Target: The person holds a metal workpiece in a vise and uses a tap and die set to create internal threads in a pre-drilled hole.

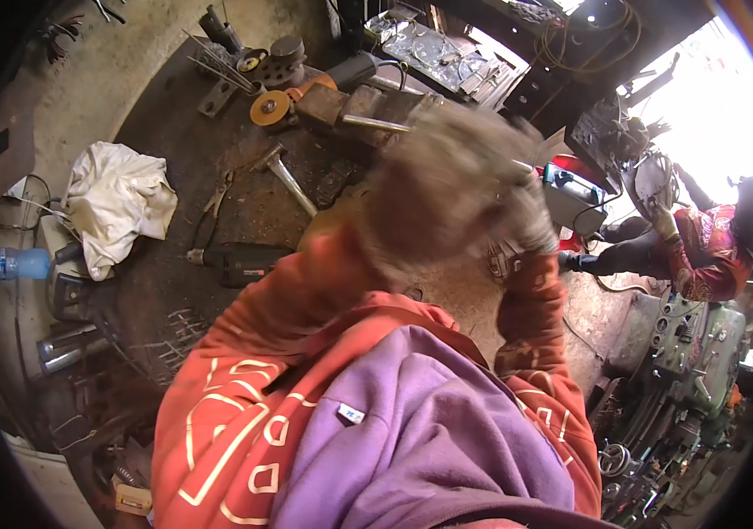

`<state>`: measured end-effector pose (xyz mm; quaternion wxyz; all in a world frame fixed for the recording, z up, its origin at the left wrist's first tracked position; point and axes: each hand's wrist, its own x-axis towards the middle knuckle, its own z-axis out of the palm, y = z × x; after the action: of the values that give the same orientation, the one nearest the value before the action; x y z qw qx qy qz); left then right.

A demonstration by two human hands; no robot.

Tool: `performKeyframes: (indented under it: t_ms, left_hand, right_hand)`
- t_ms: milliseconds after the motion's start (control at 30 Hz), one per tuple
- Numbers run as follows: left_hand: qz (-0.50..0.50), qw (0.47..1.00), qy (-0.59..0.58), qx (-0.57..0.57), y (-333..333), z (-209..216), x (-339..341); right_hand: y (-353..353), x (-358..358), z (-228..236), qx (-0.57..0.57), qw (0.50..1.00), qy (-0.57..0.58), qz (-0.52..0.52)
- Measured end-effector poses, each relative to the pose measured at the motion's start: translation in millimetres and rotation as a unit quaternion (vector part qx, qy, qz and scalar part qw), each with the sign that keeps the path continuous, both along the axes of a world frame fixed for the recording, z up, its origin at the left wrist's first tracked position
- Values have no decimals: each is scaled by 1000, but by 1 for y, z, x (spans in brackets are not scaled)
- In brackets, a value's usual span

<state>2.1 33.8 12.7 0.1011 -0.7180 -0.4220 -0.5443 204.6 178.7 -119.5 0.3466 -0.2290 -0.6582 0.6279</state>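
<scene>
Both my hands are in dirty work gloves, raised over the near side of a dark workbench and smeared by motion. My left hand (425,189) is a brown blur that overlaps my right hand (530,216), a paler glove on its right. What either one holds, if anything, I cannot make out. A bright metal bar (376,123) runs toward the gloves beside a rusty metal block (322,106). Left of my forearm, a hammer (291,181) lies on the bench, with pliers (218,198) beside it and a dark power drill (244,262) closer to me.
An angle grinder with an orange disc (270,108) lies at the back. White cloth (121,203) and a blue bottle (15,264) are at left. At right, another person in red (707,242) holds a round object near a green machine (702,353). A cable crosses the floor.
</scene>
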Motion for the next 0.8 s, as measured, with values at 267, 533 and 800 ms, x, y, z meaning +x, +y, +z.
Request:
performKeyframes:
  t_ms: [267,533,800]
  left_hand:
    - [99,957,-226,-150,40,-36,-95]
    - [-92,944,-52,-312,156,-24,-36]
    - [-125,874,-372,-288,57,-37,-118]
  right_hand:
    - [-7,-79,104,-28,980,194,36]
    - [-127,-150,130,539,834,-105,-55]
    - [-84,-88,95,499,835,16,-230]
